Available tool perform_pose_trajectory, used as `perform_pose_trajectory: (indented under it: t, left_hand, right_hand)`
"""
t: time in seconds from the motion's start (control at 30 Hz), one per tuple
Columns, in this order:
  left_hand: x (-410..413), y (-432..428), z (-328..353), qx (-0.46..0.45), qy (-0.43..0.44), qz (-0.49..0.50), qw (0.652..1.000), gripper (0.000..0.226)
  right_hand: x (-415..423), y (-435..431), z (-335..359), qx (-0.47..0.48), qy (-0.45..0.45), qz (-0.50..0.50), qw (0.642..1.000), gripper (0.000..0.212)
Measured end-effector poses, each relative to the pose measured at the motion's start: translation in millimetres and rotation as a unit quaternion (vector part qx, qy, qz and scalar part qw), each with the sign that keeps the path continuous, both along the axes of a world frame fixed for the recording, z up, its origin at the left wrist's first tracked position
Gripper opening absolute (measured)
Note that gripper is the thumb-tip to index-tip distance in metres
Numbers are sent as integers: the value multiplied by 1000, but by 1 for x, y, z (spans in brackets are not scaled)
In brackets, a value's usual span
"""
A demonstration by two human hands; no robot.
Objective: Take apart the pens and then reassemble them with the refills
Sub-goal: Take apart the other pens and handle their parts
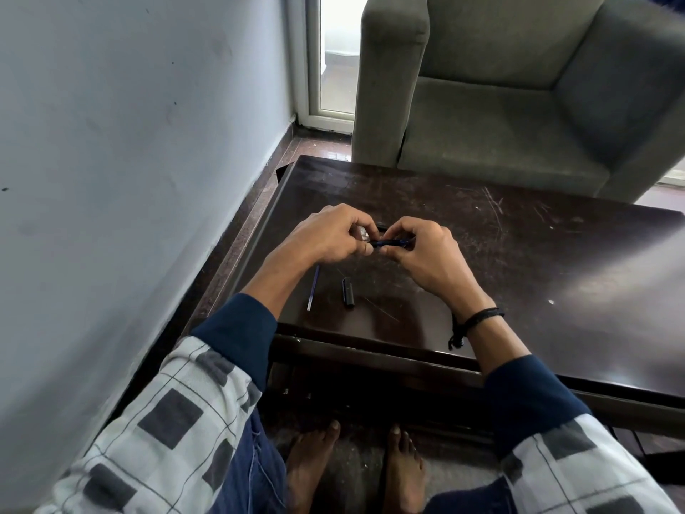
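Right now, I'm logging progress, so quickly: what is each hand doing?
Left hand: pinching one end of the blue pen.
Right hand: pinching the pen's other end.

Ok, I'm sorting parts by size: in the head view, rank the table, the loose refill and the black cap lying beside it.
1. table
2. refill, the longer loose part
3. black cap, shorter though thicker

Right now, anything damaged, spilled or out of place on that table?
Nothing spilled. The dark table shows scratches on its far side, which look like old wear. A loose refill and a black cap lie apart near the front edge, fitting the task. The left hand and right hand hold the blue pen.
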State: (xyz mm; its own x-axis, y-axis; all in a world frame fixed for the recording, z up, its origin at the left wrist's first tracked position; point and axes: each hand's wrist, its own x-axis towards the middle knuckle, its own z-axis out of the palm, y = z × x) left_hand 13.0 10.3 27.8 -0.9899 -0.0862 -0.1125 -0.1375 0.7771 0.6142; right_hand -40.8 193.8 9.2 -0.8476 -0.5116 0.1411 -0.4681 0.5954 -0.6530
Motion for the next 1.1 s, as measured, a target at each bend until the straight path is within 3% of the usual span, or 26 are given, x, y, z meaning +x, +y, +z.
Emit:
perform_pose_trajectory:
  t: [0.13,0.43,1.1]
  left_hand:
    - [0,1,0,2,3,1,1000,19]
    - [1,2,-1,7,1,-8,1000,15]
    - [0,4,-1,-10,0,-8,1000,16]
  right_hand:
    - [-2,0,-2,9,5,-7,1000,6]
    - [1,-1,0,-14,17,-8,1000,21]
    - [-2,2,0,-5,23,-8,1000,17]
